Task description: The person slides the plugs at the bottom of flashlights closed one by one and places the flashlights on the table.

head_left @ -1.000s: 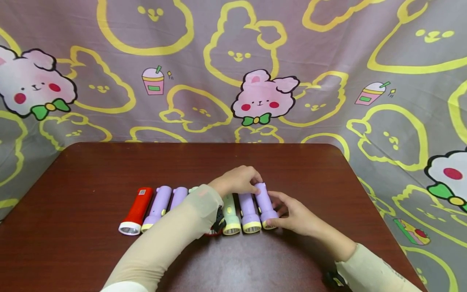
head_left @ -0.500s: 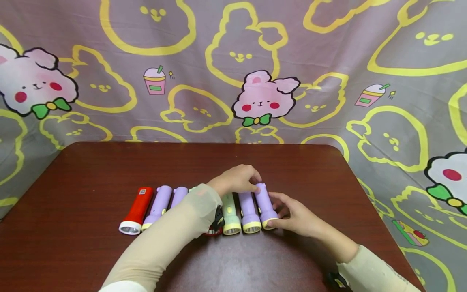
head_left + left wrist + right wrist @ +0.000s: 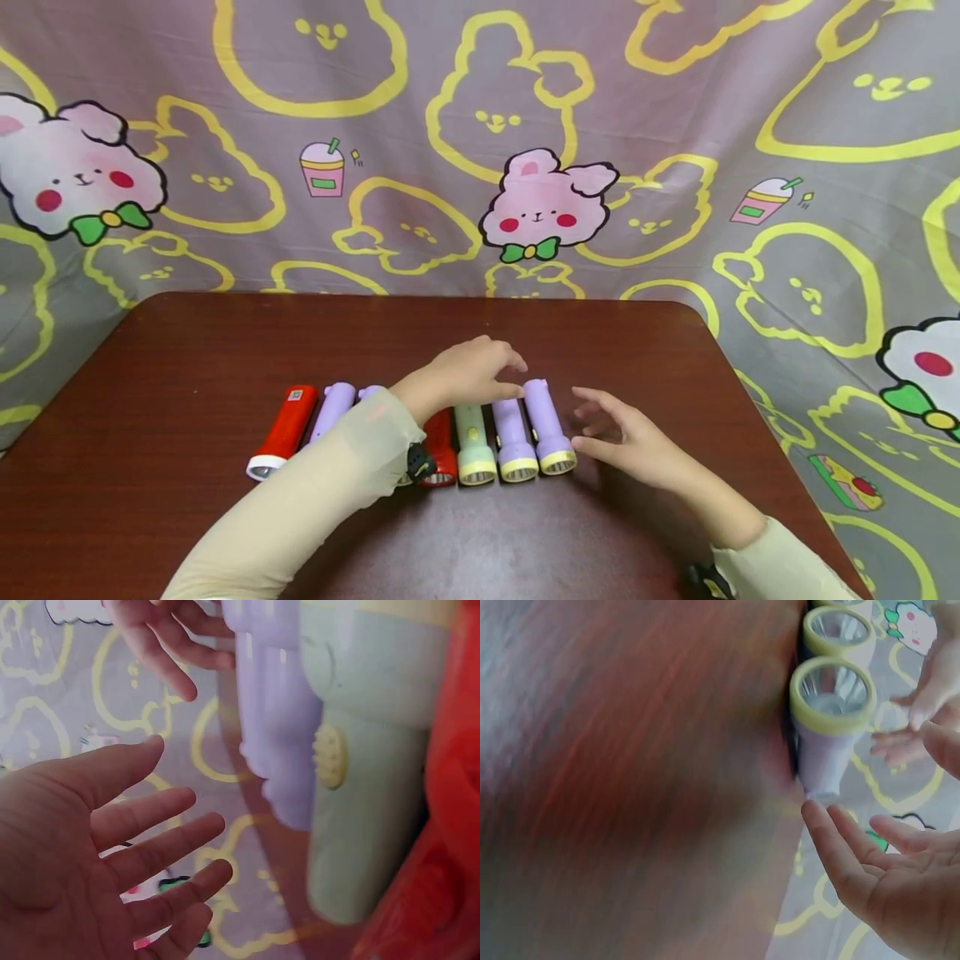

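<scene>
A row of flashlights lies on the table, lens ends facing the person. At its right end lies a purple flashlight [image 3: 547,425] with a yellow rim. My right hand [image 3: 637,437] hovers just right of it, fingers spread and holding nothing. My left hand [image 3: 468,373] is over the far ends of the row, its fingers relaxed and free of any flashlight. Left of the end one come another purple flashlight [image 3: 512,433], a pale green flashlight [image 3: 367,765] and a red flashlight [image 3: 441,450]. The left sleeve covers part of the row's middle.
On the row's left end are a red flashlight with a white rim [image 3: 285,429] and a purple flashlight [image 3: 333,407]. The brown table [image 3: 225,342] ends at the back against a patterned curtain [image 3: 420,83].
Both hands have come off the rightmost purple flashlight. The left hand drew back to the left, and the right hand moved away to the right. The flashlights stay in their row.
</scene>
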`<state>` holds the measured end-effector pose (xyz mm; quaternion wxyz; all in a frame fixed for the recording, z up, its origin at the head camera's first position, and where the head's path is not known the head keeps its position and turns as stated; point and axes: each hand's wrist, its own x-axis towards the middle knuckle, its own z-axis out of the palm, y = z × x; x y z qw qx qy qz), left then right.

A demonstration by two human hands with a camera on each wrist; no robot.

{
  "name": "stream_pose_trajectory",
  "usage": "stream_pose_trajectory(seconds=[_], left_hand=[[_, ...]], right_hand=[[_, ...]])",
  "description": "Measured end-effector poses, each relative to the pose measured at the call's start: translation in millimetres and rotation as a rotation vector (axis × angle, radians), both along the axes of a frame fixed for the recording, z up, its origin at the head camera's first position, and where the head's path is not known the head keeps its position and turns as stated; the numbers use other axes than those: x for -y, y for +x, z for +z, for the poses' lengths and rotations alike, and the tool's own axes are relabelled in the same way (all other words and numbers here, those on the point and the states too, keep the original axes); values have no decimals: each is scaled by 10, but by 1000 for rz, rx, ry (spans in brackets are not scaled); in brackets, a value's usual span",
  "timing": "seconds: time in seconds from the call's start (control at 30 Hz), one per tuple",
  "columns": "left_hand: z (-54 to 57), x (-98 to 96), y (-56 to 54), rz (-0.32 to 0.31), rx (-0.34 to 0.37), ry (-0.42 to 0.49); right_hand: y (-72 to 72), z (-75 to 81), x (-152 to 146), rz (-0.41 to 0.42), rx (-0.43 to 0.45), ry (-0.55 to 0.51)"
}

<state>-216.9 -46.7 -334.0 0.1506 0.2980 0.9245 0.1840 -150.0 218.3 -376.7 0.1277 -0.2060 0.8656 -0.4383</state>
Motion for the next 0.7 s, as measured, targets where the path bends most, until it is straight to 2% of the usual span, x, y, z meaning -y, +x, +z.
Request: stream_pose_trajectory(seconds=[0.17,0.33,0.53,0.7], left_hand=[[148,157,197,-21,-102,-22],[205,424,346,-3,-204,-25],[201,851,523,80,-293,-27],[196,1292,639,172,-344,-9]], right_hand=[[11,51,-110,-57,-72,5],[-9,140,-244,-110,-127,29],[-79,249,-470,-185,-209,80],[-129,389,-715,-288,-298,149]])
